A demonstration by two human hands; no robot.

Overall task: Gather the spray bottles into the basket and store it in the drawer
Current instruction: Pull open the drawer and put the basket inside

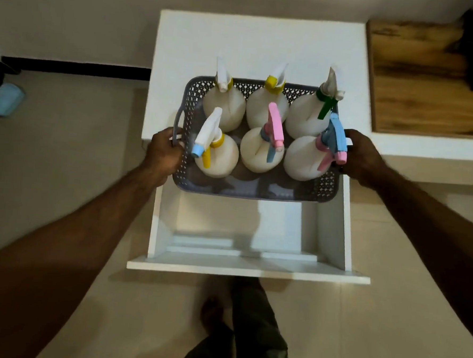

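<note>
While our left hand [165,149] and right hand [362,156] grip its handles, the basket [256,192], holding six spray bottles [262,151], overhangs the open drawer [247,271].

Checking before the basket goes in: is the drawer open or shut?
Open. The drawer is pulled out toward the person, its white inside bare below the basket, which both hands hold.

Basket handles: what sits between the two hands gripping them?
In the head view, between the left hand and right hand lies the grey basket with six upright spray bottles, in two rows of three, above the open drawer.
</note>
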